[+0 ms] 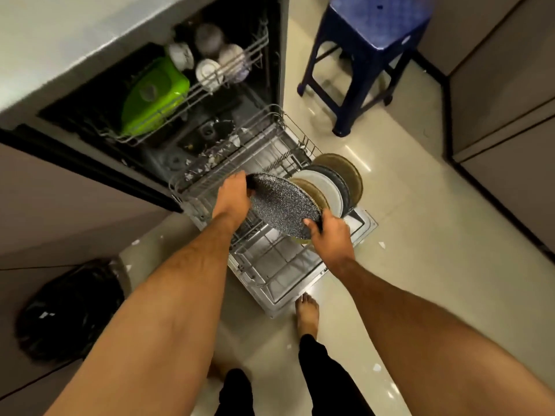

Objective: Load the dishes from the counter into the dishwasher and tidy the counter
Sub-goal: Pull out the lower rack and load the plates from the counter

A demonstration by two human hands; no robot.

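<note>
Head view: both hands grip a dark speckled plate (282, 205) at centre frame, tilted over the pulled-out lower rack (270, 259) of the open dishwasher; the left hand (232, 195) curls its fingers over the plate's upper-left rim, the right hand (330, 232) clamps the lower-right rim with the thumb on the speckled face; just right of the held plate a row of plates stands on edge in the rack: a tan plate (312, 190) touching it, then a white plate (326, 186), a dark grey plate (341, 183) and a brown plate (342, 169) at the outer end; the upper rack (192, 97), in the upper left of the frame, holds a green plastic container (153, 94) beside several white cups (207, 72) mouth-down; a pale worktop (60, 46) runs across the upper left corner above the dishwasher; a blue plastic stool (369, 49) stands on the tiled floor at upper right; a black bin bag (72, 307) sits at lower left; a bare foot (306, 316) stands just beside the open door's edge, bottom centre
</note>
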